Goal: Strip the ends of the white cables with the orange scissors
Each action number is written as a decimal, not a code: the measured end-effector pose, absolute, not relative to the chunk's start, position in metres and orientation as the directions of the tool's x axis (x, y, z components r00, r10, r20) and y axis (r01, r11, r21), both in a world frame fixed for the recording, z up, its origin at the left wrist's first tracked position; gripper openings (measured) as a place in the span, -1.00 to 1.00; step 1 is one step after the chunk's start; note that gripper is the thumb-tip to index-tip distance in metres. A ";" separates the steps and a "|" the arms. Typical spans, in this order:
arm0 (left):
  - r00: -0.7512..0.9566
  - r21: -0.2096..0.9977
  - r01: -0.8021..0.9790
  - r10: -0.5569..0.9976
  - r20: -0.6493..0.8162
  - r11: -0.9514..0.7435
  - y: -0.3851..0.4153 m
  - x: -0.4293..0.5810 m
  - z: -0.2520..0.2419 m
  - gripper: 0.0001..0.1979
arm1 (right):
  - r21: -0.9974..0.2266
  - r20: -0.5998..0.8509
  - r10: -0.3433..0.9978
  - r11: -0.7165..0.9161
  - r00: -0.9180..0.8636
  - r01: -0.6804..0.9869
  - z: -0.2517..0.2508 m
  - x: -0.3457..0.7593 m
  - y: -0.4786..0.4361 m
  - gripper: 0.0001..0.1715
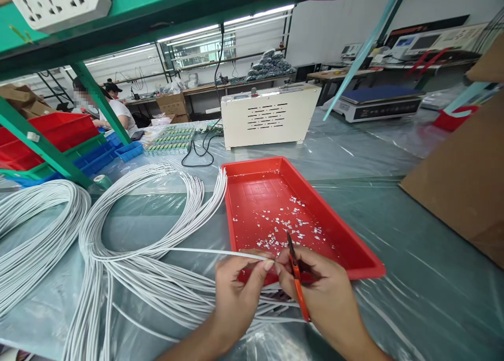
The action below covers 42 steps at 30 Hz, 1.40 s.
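Note:
Over the near edge of a red tray (331, 214) my two hands meet. My left hand (240, 293) pinches a white cable (205, 251) close to its end, thumb against fingers. The fingertips of my right hand (323, 287) are closed at that cable end, and the same hand holds orange-handled scissors (298, 282), blades pointing up and away. Small silvery scraps (291, 227) lie scattered in the tray. The held cable runs left to a large coiled bundle of white cables (94, 230), whose loose ends pass beneath my hands.
Another cable coil (35, 235) lies at far left. Behind the tray stand a cream metal box (271, 117) and a scale (376, 106). A cardboard box (464, 177) is at right. Green frame bars (102, 104) and a power strip (59, 4) are nearby; a person sits at back left.

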<state>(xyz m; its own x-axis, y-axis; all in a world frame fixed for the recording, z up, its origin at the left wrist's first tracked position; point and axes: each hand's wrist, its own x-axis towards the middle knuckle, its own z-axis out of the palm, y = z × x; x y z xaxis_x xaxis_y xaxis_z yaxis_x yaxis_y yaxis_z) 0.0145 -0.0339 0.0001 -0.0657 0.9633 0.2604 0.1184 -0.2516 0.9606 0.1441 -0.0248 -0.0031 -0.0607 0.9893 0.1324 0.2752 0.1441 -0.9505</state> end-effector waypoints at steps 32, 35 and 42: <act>-0.059 0.979 -0.172 0.993 0.100 -0.108 -0.023 0.006 0.017 -0.83 | -0.934 -0.286 0.615 -0.349 -0.734 0.072 0.007 0.171 -0.034 -0.39; -0.063 0.979 -0.177 0.994 0.091 -0.100 -0.022 0.006 0.015 -0.83 | -0.931 -0.304 0.609 -0.353 -0.732 0.093 0.007 0.170 -0.034 -0.39; -0.074 0.978 -0.179 0.993 0.091 -0.103 -0.022 0.006 0.015 -0.83 | -0.934 -0.295 0.610 -0.348 -0.735 0.086 0.004 0.169 -0.034 -0.38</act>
